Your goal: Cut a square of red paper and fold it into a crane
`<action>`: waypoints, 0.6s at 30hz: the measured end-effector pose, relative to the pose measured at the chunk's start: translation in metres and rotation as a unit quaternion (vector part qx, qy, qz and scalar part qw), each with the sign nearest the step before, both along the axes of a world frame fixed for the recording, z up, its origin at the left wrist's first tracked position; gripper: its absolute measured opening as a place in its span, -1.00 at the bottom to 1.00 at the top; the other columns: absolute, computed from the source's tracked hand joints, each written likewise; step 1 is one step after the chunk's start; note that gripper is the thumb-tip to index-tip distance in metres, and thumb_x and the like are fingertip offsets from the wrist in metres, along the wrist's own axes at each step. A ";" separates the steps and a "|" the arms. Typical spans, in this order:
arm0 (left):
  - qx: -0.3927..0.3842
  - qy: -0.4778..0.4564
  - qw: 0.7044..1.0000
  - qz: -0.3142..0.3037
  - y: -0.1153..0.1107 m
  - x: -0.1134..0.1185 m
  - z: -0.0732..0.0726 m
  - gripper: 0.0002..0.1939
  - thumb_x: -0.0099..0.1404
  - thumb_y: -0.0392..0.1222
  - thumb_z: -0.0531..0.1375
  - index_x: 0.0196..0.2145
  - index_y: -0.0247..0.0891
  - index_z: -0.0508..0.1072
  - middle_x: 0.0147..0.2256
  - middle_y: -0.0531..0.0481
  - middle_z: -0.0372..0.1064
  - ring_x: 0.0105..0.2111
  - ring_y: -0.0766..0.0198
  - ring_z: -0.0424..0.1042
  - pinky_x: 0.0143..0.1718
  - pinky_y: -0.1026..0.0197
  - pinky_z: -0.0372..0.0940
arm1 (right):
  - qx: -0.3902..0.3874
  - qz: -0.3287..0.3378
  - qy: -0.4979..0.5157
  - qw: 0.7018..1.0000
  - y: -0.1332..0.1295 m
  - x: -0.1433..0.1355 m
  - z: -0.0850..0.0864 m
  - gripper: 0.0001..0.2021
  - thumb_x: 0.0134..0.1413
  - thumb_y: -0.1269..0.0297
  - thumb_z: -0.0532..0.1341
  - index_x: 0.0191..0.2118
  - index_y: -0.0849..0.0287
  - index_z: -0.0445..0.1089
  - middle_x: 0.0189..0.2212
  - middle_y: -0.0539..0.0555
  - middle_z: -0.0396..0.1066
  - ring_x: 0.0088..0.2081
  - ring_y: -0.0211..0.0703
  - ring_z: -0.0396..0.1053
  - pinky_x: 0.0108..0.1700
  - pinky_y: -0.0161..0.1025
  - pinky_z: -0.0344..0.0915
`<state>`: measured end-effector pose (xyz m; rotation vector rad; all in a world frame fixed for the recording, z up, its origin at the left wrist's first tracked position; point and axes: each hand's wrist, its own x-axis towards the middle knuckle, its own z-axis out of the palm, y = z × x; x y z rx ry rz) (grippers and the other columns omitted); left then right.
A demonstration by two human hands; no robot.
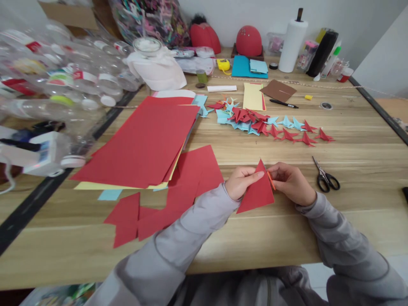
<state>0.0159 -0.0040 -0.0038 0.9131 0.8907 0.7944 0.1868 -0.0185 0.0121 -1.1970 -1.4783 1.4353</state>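
I have the left hand point(240, 181) pinching a red paper triangle point(259, 192) over the bench's point(255, 246) near side; my right hand point(293, 183) pinches a slim orange tool point(271, 180) at its right edge. Scissors point(323, 174) lie right, folded paper cranes point(247, 115) farther.

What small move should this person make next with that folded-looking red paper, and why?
Probably draw the orange tool, perhaps a cutter, gently along the red paper's right-hand edge, fingers clear. The right hand holds it against that edge, while the left hand grips the paper's other side, which should steady it.
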 end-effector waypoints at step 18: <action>-0.006 -0.049 0.998 0.029 0.002 0.001 0.002 -0.63 -0.06 0.05 0.33 -0.52 -0.39 0.50 -0.58 -0.05 0.40 -0.59 0.33 0.32 -0.51 0.26 0.17 | -0.179 0.053 0.069 0.980 0.005 0.003 0.000 -0.63 -0.51 0.25 0.47 -0.52 0.22 0.32 -0.62 -0.05 0.43 -0.58 -0.32 0.37 -0.49 -0.34 0.32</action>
